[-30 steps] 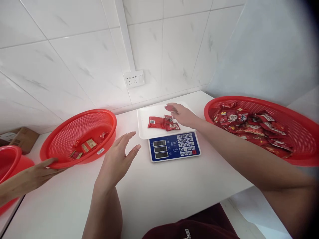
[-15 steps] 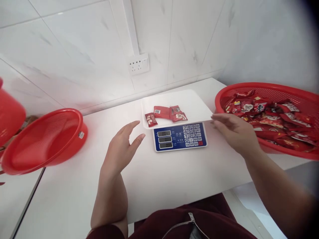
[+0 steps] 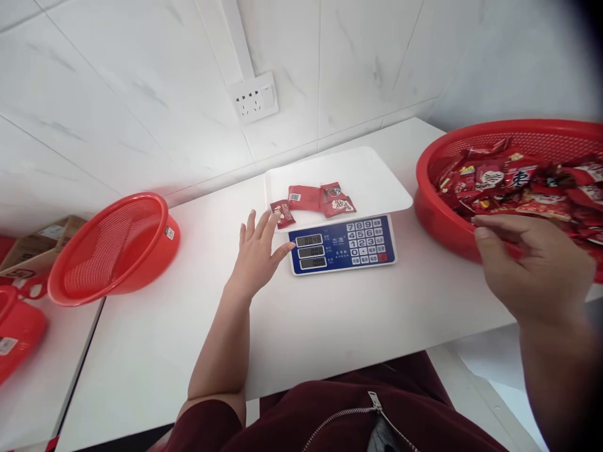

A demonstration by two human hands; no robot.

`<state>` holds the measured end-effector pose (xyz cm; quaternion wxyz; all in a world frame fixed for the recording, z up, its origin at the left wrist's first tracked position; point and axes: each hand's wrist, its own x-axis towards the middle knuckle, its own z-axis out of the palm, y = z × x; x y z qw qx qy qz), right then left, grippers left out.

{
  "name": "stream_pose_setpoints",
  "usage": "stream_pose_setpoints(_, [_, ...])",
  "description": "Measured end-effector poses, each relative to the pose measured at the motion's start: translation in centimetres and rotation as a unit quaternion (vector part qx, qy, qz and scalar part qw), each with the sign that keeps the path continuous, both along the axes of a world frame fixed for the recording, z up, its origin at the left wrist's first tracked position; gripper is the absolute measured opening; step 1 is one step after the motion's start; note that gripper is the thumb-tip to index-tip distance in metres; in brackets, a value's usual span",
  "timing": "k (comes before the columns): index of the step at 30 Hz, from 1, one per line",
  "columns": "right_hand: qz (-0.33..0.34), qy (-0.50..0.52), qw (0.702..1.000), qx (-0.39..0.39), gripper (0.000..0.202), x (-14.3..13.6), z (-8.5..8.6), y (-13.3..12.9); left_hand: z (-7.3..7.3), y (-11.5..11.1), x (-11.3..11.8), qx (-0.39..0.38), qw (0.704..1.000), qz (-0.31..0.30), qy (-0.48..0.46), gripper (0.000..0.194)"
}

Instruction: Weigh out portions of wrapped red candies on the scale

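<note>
An electronic scale with a blue keypad and a white weighing tray stands on the white table. A few small red snack packets lie on the tray. Beside the tray's front left corner, my left hand is open, fingers spread, with its fingertips over or touching the leftmost packet. To the right, my right hand hovers at the front rim of a red basket full of red packets. Its thumb and forefinger are slightly apart, with nothing visible between them; its other fingers are mostly hidden.
Another red basket sits tilted on the left of the table. Farther left are a red plastic container and a cardboard box. A power socket is on the tiled wall behind.
My right hand has left the tray's right edge and moved right to the basket of packets. My left hand has moved up to the leftmost packet. The view has shifted somewhat.
</note>
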<state>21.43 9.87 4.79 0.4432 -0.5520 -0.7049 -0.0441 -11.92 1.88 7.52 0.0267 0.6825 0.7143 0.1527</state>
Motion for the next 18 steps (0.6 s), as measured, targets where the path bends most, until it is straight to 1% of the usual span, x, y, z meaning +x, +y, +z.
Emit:
stream_pose_setpoints(4, [0.017,-0.016,1.000,-0.003,0.025,0.4,0.1,-0.1,-1.3,0.9,0.5,-0.010,1.000,-0.013,0.003,0.061])
stream_pose_setpoints(8, [0.001,0.008,0.998,-0.059,0.028,1.4,0.6,0.3,-1.7,1.1,1.0,-0.010,0.999,-0.035,-0.010,0.061])
stream_pose_setpoints(11, [-0.008,-0.019,0.996,-0.091,0.027,2.6,1.8,1.5,-1.5,1.0,1.2,-0.005,0.998,-0.065,-0.017,0.061])
stream_pose_setpoints(13, [-0.002,-0.046,0.989,-0.137,0.028,3.5,3.0,2.9,-1.2,1.0,1.2,0.006,0.997,-0.078,-0.022,0.059])
stream_pose_setpoints(15, [0.025,-0.076,0.970,-0.231,0.029,4.6,4.3,4.7,-1.0,0.9,1.0,0.026,0.996,-0.080,-0.032,0.057])
stream_pose_setpoints(16, [0.047,-0.096,0.952,-0.288,0.029,5.0,4.8,5.7,-0.9,0.9,0.9,0.036,0.995,-0.080,-0.038,0.056])
stream_pose_setpoints(18, [0.104,-0.158,0.901,-0.389,0.027,5.5,5.5,7.6,-0.7,0.8,0.7,0.056,0.994,-0.077,-0.047,0.054])
